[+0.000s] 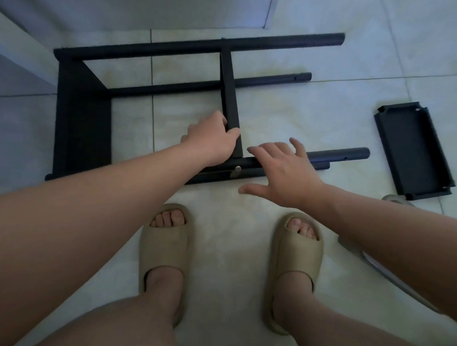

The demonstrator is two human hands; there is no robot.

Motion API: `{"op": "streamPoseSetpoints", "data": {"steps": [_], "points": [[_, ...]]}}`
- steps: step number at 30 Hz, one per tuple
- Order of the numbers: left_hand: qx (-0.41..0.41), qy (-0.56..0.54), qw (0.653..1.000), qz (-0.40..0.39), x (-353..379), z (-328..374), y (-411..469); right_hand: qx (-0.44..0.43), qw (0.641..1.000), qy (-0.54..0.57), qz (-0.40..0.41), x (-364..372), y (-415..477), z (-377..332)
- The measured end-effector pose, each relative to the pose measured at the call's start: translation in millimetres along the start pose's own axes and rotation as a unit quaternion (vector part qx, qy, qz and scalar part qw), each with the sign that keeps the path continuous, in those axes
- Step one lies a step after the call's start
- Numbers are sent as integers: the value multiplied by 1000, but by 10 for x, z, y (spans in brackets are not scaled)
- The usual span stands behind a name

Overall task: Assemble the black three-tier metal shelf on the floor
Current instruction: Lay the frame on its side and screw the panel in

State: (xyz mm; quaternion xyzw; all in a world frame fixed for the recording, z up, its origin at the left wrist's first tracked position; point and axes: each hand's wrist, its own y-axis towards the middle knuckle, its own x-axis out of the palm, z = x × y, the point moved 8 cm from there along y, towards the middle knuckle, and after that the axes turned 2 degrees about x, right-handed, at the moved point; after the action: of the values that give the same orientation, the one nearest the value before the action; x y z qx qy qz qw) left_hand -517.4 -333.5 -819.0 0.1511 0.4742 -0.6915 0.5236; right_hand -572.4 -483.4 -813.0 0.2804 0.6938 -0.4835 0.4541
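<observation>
Head view: the shelf (pixel 81 116) lies sideways on the floor, the left grip (pixel 210 138) clasps the middle tier (pixel 229 95), and the right grip (pixel 282 172), spread and empty, is over the near pole (pixel 339 153), so fixing this tier seems in hand, with the loose tier (pixel 412 150) at right probably next.

Both bare forearms reach forward and down. The left hand (pixel 213 140) grips the near end of a flat black metal shelf panel (pixel 229 95), thumb and fingers curled round its edge. The right hand (pixel 284 172) is held palm down, fingers spread and straight, thumb pointing left.
</observation>
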Motion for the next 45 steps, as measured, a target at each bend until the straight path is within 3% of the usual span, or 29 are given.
{"op": "streamPoseSetpoints", "data": {"steps": [8, 13, 18, 28, 34, 45], "points": [[143, 183, 973, 13, -86, 1104, -503, 59, 997, -41, 7, -202, -944, 655], [265, 285, 921, -22, 383, 1850, -838, 133, 990, -45, 11, -204, -1498, 1258], [298, 331, 890, -97, 1087, 2240, -968, 199, 980, -14, -21, 143, -1947, 1861], [164, 158, 917, -327, 2589, 1857, -1082, 268, 945, 164, -93, 1311, -2135, 2408], [158, 74, 927, -333, 2819, 1828, -1027, 265, 947, 144, -107, 1732, -1973, 2538], [110, -28, 931, -347, 2961, 1718, -907, 344, 923, 170, -35, 1980, -1870, 2907]]}}
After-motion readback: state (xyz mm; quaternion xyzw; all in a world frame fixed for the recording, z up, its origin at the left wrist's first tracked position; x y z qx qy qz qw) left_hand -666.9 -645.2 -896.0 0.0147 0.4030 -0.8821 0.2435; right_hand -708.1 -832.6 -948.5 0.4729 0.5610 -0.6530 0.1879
